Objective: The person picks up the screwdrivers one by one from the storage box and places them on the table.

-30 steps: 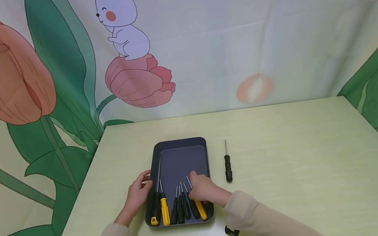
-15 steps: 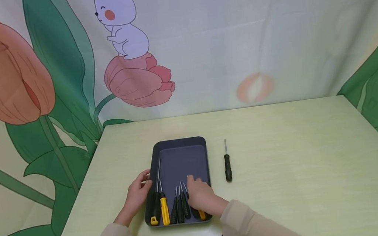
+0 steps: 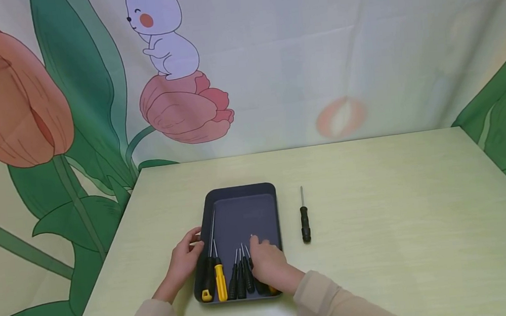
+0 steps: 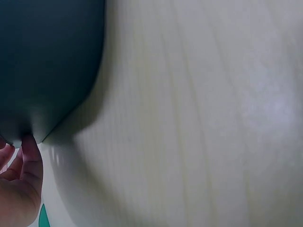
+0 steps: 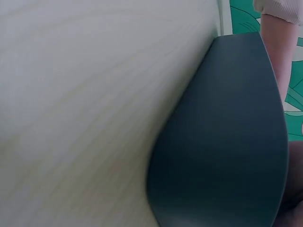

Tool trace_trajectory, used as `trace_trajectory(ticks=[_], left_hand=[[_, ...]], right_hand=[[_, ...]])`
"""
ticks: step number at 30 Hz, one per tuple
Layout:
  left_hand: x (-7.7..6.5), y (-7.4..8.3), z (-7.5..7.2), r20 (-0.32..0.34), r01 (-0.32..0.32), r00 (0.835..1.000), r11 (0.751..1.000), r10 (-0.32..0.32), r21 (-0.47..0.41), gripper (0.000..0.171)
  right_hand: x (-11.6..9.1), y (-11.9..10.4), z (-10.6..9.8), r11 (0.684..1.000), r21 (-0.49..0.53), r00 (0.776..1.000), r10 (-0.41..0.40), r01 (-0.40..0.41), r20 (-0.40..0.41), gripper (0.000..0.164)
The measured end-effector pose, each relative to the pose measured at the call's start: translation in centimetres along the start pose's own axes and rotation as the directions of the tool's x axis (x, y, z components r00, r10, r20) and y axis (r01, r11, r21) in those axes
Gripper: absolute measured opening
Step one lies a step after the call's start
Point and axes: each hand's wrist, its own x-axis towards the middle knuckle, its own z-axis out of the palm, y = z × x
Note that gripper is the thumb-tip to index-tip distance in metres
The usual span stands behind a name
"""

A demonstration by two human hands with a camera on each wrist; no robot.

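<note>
Left hand [image 3: 186, 255] resting relaxed against tray [image 3: 245, 213], apparently steadying it. Right hand [image 3: 270, 265] lying over yellow-handled tool [image 3: 273, 290] inside tray; grip hidden, cannot tell. Sparing black handles [image 3: 241, 282] at right hand's left seeming wise; tray floor stretching open ahead; rightward past tray edge, bench [image 3: 396, 216] bearing 1 screwdriver [image 3: 305, 225].

Beige sleeves [image 3: 351, 306] with broad cuffs [image 3: 312, 294]

Far half of tray [image 3: 248, 215] had decent room, just long screwdriver's [image 3: 209, 275] shaft up left side. Near half was jammed — row of screwdrivers [image 3: 241, 280], right hand [image 3: 271, 265] over right end. Left hand [image 3: 183, 258] blocked left wall. Loose screwdriver [image 3: 305, 224] sat right of tray — past it, tabletop [image 3: 400, 211] was wide open.
</note>
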Motion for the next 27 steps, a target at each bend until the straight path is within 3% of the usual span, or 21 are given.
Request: trace_trajectory(ticks=[4, 12, 17, 24, 27], left_hand=[[0.0, 0.1, 0.0, 0.006, 0.010, 1.000, 1.000, -0.010, -0.003, 0.040], [0.0, 0.2, 0.1, 0.011, 0.023, 1.000, 1.000, -0.023, -0.007, 0.040], [0.1, 0.0, 0.1, 0.002, 0.018, 1.000, 1.000, -0.018, -0.013, 0.040], [0.2, -0.3, 0.3, -0.013, 0.004, 1.000, 1.000, -0.004, -0.010, 0.040], [0.2, -0.3, 0.3, -0.016, 0.002, 1.000, 1.000, -0.002, -0.010, 0.040]], right_hand=[[0.2, 0.3, -0.4, 0.999, 0.044, 1.000, -0.020, 0.021, -0.019, 0.058], [0.8, 1.3, -2.0, 0.980, 0.187, 0.995, -0.048, 0.063, -0.085, 0.031], [1.0, 1.9, -3.0, 0.945, 0.321, 0.995, -0.039, 0.065, -0.088, 0.031], [1.3, 2.6, -4.1, 0.906, 0.416, 0.994, -0.035, 0.075, -0.104, 0.034], [1.3, 2.8, -4.7, 0.865, 0.498, 0.997, -0.026, 0.061, -0.076, 0.033]])
